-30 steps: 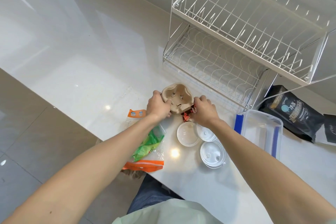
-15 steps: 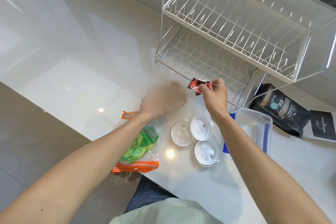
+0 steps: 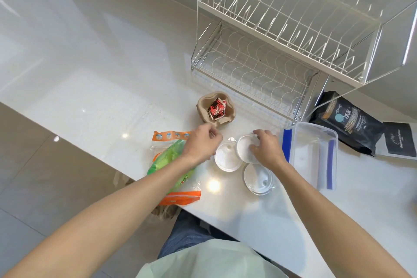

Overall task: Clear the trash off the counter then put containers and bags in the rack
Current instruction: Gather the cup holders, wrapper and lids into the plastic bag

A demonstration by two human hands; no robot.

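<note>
A brown pulp cup carrier (image 3: 204, 106) sits on the white counter (image 3: 94, 97) in front of the rack, with a red wrapper (image 3: 217, 109) lying inside it. Three clear plastic cup lids lie near the counter's front edge. My right hand (image 3: 266, 148) rests on the upper lid (image 3: 243, 146), fingers curled over its rim. My left hand (image 3: 202, 144) hovers beside the left lid (image 3: 225, 160), fingers loosely curled, holding nothing. The third lid (image 3: 257, 179) lies closest to me. The white two-tier wire rack (image 3: 255, 67) stands behind.
A clear bag with orange strips and green contents (image 3: 173, 165) lies under my left forearm at the counter edge. A clear container with blue clips (image 3: 316, 153) sits at the right. A black coffee bag (image 3: 347, 124) and a dark card (image 3: 399, 142) lie beyond it.
The cup carrier was set down on the counter and the red wrapper dropped inside it. Both hands came back toward me, to the lids.
</note>
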